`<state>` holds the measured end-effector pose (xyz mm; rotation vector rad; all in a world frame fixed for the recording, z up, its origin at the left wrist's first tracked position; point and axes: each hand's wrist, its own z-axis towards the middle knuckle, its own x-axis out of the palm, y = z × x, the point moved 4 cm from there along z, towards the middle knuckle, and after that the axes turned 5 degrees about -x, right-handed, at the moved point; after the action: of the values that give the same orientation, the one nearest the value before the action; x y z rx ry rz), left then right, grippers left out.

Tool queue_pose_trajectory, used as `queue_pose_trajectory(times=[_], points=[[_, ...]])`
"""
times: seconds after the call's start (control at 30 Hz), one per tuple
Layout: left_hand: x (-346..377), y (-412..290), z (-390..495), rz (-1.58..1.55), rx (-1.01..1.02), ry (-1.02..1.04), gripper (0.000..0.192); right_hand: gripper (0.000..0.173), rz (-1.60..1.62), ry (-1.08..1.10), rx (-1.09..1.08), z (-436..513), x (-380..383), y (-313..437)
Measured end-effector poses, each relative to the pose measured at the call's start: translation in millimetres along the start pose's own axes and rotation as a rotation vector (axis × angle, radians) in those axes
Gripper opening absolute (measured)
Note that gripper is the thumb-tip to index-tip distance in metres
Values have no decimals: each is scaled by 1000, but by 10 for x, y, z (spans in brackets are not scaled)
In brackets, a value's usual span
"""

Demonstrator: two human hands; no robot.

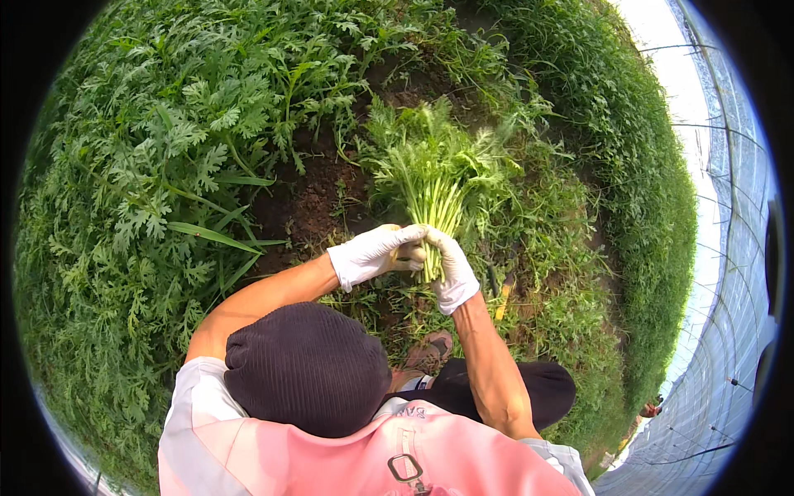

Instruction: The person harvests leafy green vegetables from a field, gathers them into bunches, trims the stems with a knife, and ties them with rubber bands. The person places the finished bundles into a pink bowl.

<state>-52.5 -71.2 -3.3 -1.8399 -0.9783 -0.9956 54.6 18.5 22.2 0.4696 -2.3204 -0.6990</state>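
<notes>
A bunch of cut leafy greens (pixel 435 201), which look like chrysanthemum greens, is held out in front of me with its feathery tops pointing away. Both hands wear thin white gloves. My left hand (pixel 379 253) grips the pale stems from the left, thumb across the front. From the other side my right hand (pixel 453 263) wraps the same stems, and the fingertips of both hands meet there. The stem ends stick out below the hands, towards me. Part of the stems is hidden behind the fingers.
Dense uncut plants (pixel 186 111) stand on the left, and another green row (pixel 639 204) runs along the right. A yellow-handled tool (pixel 504 301) lies among loose cuttings right of my right hand. Bare soil (pixel 316 198) shows ahead. Beyond is a plastic tunnel wall (pixel 738 248).
</notes>
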Motion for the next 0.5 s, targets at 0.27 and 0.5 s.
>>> queue_pose_trajectory(times=[0.27,0.5], points=[[-383,472,-51,-260,-83,-214,21,36,-255,-264,188,-204,-57,-372],[-364,189,-306,-104,-64,-443,20,41,-237,-226,186,-235,-281,-194]])
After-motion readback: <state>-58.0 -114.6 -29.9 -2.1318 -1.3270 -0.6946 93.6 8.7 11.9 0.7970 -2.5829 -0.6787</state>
